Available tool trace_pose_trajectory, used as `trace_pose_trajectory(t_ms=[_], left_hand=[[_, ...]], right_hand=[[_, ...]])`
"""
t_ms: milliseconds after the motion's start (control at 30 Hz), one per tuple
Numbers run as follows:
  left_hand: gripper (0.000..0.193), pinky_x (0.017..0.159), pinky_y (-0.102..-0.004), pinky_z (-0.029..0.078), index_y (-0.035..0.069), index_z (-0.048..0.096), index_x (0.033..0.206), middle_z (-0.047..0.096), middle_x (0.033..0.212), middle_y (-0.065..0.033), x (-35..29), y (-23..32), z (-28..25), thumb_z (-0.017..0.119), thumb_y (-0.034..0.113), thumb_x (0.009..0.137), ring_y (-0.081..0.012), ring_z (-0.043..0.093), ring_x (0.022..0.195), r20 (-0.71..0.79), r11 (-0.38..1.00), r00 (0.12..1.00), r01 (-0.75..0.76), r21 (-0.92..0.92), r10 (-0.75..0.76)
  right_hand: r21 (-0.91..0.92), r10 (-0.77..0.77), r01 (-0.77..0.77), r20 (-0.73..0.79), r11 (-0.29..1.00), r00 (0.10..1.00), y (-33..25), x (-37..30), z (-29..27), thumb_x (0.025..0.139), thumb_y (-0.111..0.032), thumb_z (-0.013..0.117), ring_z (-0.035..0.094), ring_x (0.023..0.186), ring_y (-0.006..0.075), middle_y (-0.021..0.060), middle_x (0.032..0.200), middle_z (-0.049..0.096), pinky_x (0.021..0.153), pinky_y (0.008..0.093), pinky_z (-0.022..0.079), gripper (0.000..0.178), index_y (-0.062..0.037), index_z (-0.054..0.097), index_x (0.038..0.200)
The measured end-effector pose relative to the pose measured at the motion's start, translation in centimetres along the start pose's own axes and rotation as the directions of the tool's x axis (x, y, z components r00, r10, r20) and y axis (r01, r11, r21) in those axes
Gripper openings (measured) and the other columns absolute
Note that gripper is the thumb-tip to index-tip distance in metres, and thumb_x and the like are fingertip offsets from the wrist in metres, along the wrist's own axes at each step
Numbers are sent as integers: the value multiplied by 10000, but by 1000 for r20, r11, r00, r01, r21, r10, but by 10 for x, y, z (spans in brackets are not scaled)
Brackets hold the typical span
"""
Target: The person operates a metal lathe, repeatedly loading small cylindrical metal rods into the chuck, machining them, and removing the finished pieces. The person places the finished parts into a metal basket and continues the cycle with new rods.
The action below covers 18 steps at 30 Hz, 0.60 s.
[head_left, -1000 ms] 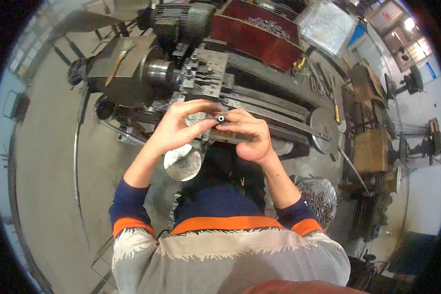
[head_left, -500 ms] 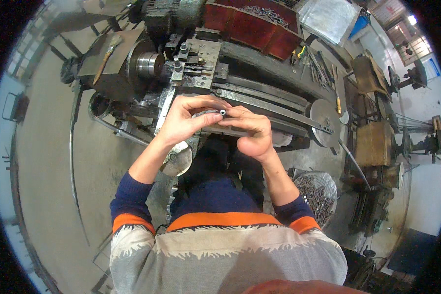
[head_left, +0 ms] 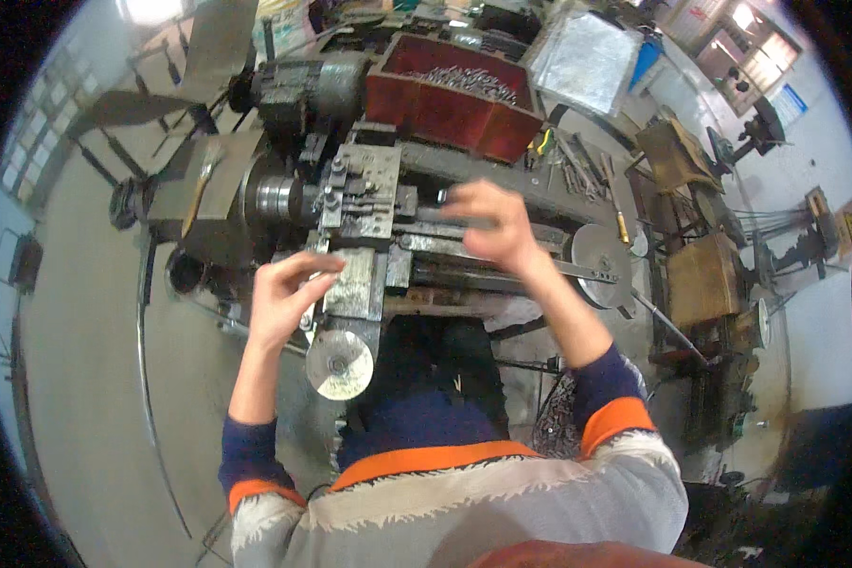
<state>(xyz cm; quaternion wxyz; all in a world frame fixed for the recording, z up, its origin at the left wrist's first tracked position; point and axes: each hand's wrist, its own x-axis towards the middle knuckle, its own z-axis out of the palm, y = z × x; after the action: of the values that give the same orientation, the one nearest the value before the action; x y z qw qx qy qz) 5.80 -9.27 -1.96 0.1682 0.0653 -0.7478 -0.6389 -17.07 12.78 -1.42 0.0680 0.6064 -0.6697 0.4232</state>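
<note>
Overhead, we are watching a lathe being worked: the right hand, blurred, is hovering over its carriage, grip impossible for us to tell, while the left hand, fingers curled loosely open, is nearing the round handwheel. Behind, a red tray is holding metal parts.

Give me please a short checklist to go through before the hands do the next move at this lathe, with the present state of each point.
1. Left hand away from the chuck: ok, it sits by the carriage, nearer the person.
2. Right hand grip: cannot tell, the hand is blurred, and whether the fingers hold a small part is unclear.
3. Chuck stopped: cannot tell from one picture.
4. Sleeves back from the machine: ok, both cuffs stay near the elbows.
5. Handwheel free to reach: ok, nothing covers it.
6. Red tray of parts behind the lathe: ok, it is filled.
</note>
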Motion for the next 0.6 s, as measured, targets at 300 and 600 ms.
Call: trace_pose_trajectory(t_ms=[300, 600], left_hand=[[174, 685, -250, 450, -58, 615, 898, 651, 836, -91, -21, -40, -50, 614, 73, 784, -125, 586, 772, -238, 990, 963, 138, 19, -130], [282, 757, -333, 449, -56, 605, 972, 644, 936, -161, -22, -146, -83, 572, 179, 819, -258, 606, 861, -156, 615, 982, 190, 766, -109]], right_hand=[[-412, 310, -332, -121, 849, 943, 61, 67, -19, 572, -198, 636, 411, 1183, 384, 245, 1315, 376, 987, 382, 361, 576, -164, 578, 1144], [-272, 636, -670, -213, 690, 742, 5, -190, -57, 570, -167, 628, 552, 1009, 338, 226, 1143, 533, 847, 373, 455, 447, -54, 624, 1003]])
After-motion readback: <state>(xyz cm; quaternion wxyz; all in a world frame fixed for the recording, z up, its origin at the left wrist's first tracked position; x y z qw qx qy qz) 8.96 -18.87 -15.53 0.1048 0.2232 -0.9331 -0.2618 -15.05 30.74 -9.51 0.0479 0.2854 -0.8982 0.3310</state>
